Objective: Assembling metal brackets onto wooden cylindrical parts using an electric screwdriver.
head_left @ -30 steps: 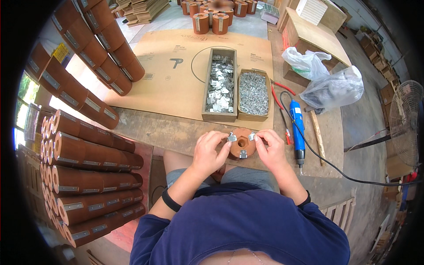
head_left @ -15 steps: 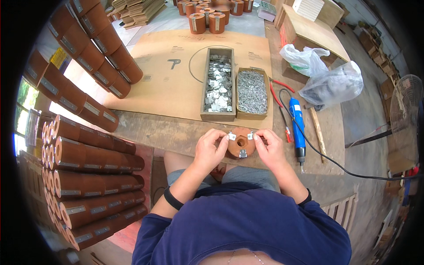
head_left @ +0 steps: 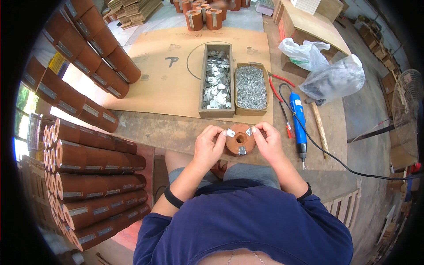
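A round brown block [head_left: 248, 145] with a central hole sits at the table's near edge, between my hands. My left hand [head_left: 209, 145] pinches a small metal clip [head_left: 230, 133] at the block's far left rim. On the far right rim, the fingers of my right hand [head_left: 269, 143] pinch a second metal clip [head_left: 248, 131]. A third metal clip [head_left: 241, 150] sits on the block's near rim, untouched. Whether the two pinched clips are fully seated on the rim I cannot tell.
Beyond my hands stand a long wooden tray [head_left: 204, 95] of metal clips and a carton [head_left: 251, 111] of screws. To the right lie red-handled pliers [head_left: 283, 78], a blue electric screwdriver [head_left: 297, 123] with its cable, and a hammer [head_left: 319, 126]. Brown cylinders [head_left: 97, 174] are stacked at left.
Both pinched clips have turned slightly at the far rim, with my fingers still on them. The whole view has shifted a little; the block stays in place between my hands.
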Motion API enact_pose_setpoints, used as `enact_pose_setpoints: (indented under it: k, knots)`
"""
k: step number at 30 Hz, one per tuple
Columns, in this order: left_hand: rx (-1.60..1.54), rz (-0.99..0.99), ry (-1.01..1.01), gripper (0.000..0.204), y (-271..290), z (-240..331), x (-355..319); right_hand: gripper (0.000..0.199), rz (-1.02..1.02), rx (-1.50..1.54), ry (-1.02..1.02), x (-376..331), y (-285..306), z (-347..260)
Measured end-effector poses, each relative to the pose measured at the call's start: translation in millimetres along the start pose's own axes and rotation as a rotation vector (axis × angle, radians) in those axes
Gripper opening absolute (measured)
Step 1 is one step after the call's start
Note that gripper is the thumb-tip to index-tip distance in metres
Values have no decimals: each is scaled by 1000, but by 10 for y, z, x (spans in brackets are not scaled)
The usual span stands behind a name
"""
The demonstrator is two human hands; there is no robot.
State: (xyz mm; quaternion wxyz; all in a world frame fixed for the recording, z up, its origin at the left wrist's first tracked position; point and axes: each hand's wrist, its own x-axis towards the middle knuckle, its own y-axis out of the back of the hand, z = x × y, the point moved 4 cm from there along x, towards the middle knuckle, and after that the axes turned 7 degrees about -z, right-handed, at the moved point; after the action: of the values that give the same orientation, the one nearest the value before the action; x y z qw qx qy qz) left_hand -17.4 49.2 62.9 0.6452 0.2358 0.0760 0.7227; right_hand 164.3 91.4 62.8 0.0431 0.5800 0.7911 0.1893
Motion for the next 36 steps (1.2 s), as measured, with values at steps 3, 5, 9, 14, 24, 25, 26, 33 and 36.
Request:
enact_pose_setpoints:
  k: [3, 5, 9, 14, 24, 25, 26, 33, 36]
  knots:
    - [-4, 15, -39, 8, 29, 65, -19, 11, -3, 18, 11, -27, 10, 3]
    - [66, 13, -139, 15, 47, 168, -36, 11, 21, 70, 2, -52, 26, 38]
    - [294, -103, -331, 37, 11, 429, -71, 12, 164, 175, -37, -75, 49, 333]
    - [460, -216, -375, 45, -151, 545, -128, 13, 240, 170, -101, -77, 66, 584]
    - [259, -274, -402, 37, -137, 375, -69, 13, 232, -54, -34, -90, 66, 851]
    - [277, -292, -409, 37, -138, 372, -64, 12, 221, -139, 10, -81, 59, 771]
    - [277, -292, -410, 37, -135, 376, -58, 12, 208, -223, 55, -72, 49, 719]
    - [401, -318, -338, 43, -175, 448, -64, 9, 159, -341, 123, -74, -7, 618]
    - [536, -316, -351, 43, -193, 484, -40, 8, 133, -397, 160, -64, -57, 575]
